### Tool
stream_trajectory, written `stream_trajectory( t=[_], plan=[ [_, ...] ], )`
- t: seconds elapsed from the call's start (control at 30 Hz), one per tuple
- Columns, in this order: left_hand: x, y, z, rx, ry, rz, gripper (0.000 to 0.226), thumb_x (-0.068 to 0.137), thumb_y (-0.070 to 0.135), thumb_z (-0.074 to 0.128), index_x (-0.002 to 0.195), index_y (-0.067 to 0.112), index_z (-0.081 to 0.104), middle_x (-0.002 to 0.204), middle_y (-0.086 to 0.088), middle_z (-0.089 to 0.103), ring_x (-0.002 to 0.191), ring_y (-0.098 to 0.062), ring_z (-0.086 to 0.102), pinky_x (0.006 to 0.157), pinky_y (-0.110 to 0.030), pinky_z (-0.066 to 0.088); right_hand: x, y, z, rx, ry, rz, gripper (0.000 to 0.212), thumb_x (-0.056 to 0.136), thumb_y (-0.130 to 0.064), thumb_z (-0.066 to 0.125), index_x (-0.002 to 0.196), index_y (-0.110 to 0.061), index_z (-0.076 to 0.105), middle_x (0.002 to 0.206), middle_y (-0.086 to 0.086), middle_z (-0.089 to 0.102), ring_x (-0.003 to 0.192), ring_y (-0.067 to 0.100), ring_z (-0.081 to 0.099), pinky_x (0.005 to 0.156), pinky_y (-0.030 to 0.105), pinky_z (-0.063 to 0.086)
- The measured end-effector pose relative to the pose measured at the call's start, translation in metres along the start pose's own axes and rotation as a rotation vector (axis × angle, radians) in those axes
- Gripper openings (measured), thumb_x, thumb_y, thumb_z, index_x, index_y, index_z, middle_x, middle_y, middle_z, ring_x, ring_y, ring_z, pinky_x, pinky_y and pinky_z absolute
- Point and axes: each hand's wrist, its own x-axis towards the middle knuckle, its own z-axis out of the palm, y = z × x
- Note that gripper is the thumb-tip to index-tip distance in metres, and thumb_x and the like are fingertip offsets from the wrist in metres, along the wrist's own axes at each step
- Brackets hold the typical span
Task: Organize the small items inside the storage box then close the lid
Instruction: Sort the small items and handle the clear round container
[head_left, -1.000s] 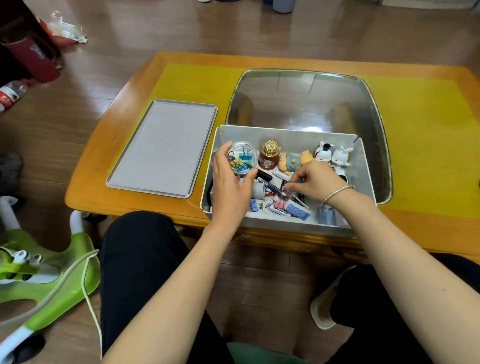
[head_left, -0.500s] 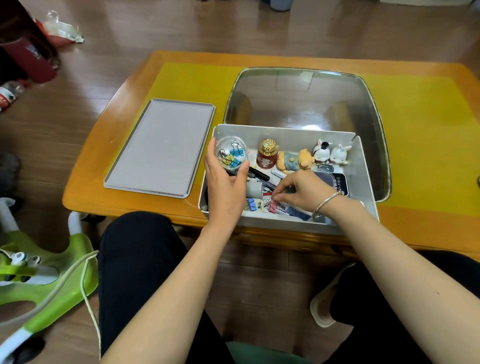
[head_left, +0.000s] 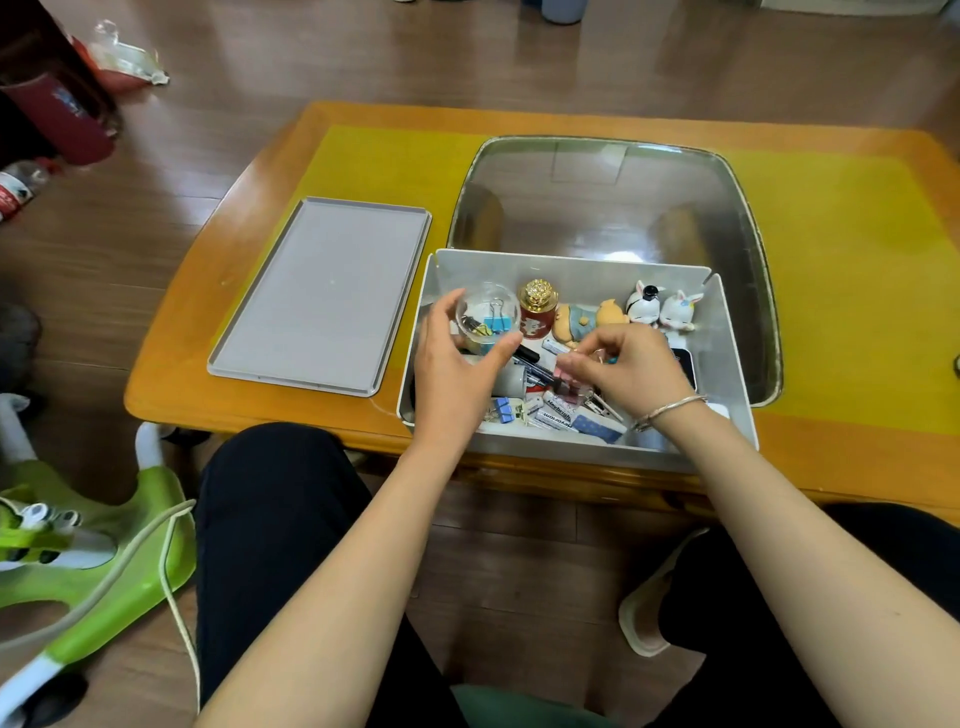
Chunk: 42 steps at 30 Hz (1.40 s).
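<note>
A grey storage box (head_left: 730, 358) stands open at the table's near edge, full of small items. My left hand (head_left: 452, 369) holds a clear round cup of binder clips (head_left: 488, 314) at the box's back left. My right hand (head_left: 631, 371) is above the middle of the box and pinches a pink binder clip (head_left: 563, 378). Along the back wall stand a red jar with a gold top (head_left: 537, 312), a yellow figurine (head_left: 584, 319) and two white figurines (head_left: 662, 309). Blue clips (head_left: 501, 408), batteries and pens lie on the box floor. The grey lid (head_left: 324, 296) lies flat to the left of the box.
The wooden table (head_left: 176, 332) has a yellow mat (head_left: 852, 270) and a glass inset (head_left: 613, 197) behind the box. A green plastic seat (head_left: 88, 561) with a cable stands on the floor at the left. A bottle (head_left: 18, 189) and a dark red container (head_left: 57, 114) sit far left.
My right hand has risen from the box floor with a pink clip pinched in its fingertips. My left hand stays on the clear cup.
</note>
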Motion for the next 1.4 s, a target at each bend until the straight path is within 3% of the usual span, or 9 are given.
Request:
stream_trajectory(
  t=[0.17,0.33,0.43,0.6,0.87,1.03,1.2,1.27,1.4],
  plan=[
    [0.000,-0.002,0.003,0.126,-0.071,0.113,0.067,0.074,0.023,0.080,0.133,0.023,0.047,0.128,0.007,0.047,0.114,-0.012,0.051,0.084,-0.020,0.053,-0.007,-0.012,-0.010,0.280,0.127,-0.048,0.013,0.088,-0.014,0.064,0.075,-0.013,0.069,0.072,0.010,0.068,0.041,0.001,0.051,0.045,0.012,0.039],
    [-0.003,-0.003,0.007,0.163,-0.192,0.191,0.068,0.071,0.018,0.082,0.130,0.026,0.050,0.124,0.011,0.049,0.109,-0.003,0.049,0.086,-0.020,0.051,-0.010,-0.032,-0.010,0.252,0.188,-0.195,0.012,0.082,-0.017,0.070,0.080,-0.030,0.071,0.071,-0.018,0.067,0.063,-0.003,0.062,0.063,0.013,0.047],
    [-0.005,-0.004,0.009,0.205,-0.262,0.195,0.069,0.072,0.032,0.081,0.132,0.028,0.048,0.128,0.011,0.052,0.109,0.000,0.047,0.086,-0.007,0.039,-0.007,-0.042,-0.004,0.165,0.212,-0.233,0.009,0.078,-0.019,0.074,0.087,-0.023,0.075,0.073,-0.010,0.068,0.068,-0.002,0.061,0.068,0.016,0.050],
    [-0.004,-0.005,0.009,0.233,-0.276,0.140,0.066,0.072,0.051,0.074,0.130,0.031,0.048,0.123,0.012,0.057,0.114,-0.009,0.051,0.095,-0.030,0.047,-0.003,-0.043,0.000,0.003,0.125,-0.161,0.019,0.076,-0.024,0.076,0.093,-0.016,0.076,0.089,0.004,0.073,0.084,0.019,0.065,0.086,0.041,0.049],
    [-0.002,-0.005,0.011,0.262,-0.289,0.061,0.063,0.075,0.057,0.069,0.126,0.025,0.051,0.115,0.006,0.061,0.107,-0.013,0.056,0.089,-0.040,0.051,-0.005,-0.037,-0.008,0.066,0.165,-0.109,0.013,0.077,-0.023,0.075,0.089,-0.018,0.075,0.086,-0.003,0.071,0.081,0.009,0.065,0.080,0.024,0.051],
    [-0.006,-0.003,0.011,0.304,-0.238,0.233,0.063,0.077,0.029,0.077,0.131,0.022,0.046,0.124,0.006,0.051,0.115,-0.009,0.049,0.093,-0.021,0.046,-0.005,-0.032,-0.010,0.033,0.182,-0.079,0.014,0.083,-0.016,0.069,0.095,-0.022,0.073,0.083,0.001,0.065,0.074,0.001,0.054,0.072,0.009,0.039],
    [0.003,-0.002,0.006,0.111,-0.283,-0.065,0.049,0.078,0.046,0.072,0.117,0.028,0.048,0.095,0.019,0.059,0.079,0.012,0.057,0.063,-0.007,0.046,-0.008,-0.033,-0.009,0.072,0.130,-0.029,0.024,0.091,-0.011,0.051,0.103,-0.019,0.070,0.096,0.002,0.060,0.089,0.013,0.057,0.081,0.022,0.045],
    [0.005,-0.004,0.005,0.162,-0.315,-0.068,0.054,0.079,0.052,0.069,0.120,0.023,0.050,0.094,0.013,0.063,0.081,0.002,0.060,0.067,-0.015,0.049,-0.010,-0.035,-0.009,0.131,0.108,-0.036,0.029,0.094,-0.010,0.044,0.109,-0.019,0.068,0.097,0.000,0.059,0.088,0.011,0.058,0.086,0.030,0.050],
    [0.002,-0.006,0.009,0.247,-0.288,0.081,0.062,0.073,0.039,0.078,0.126,0.024,0.050,0.116,0.009,0.058,0.111,-0.012,0.053,0.090,-0.029,0.048,-0.014,-0.035,-0.009,0.103,0.042,-0.133,0.034,0.100,-0.017,0.037,0.131,-0.019,0.051,0.105,-0.002,0.063,0.101,0.018,0.057,0.095,0.045,0.043]
  ],
)
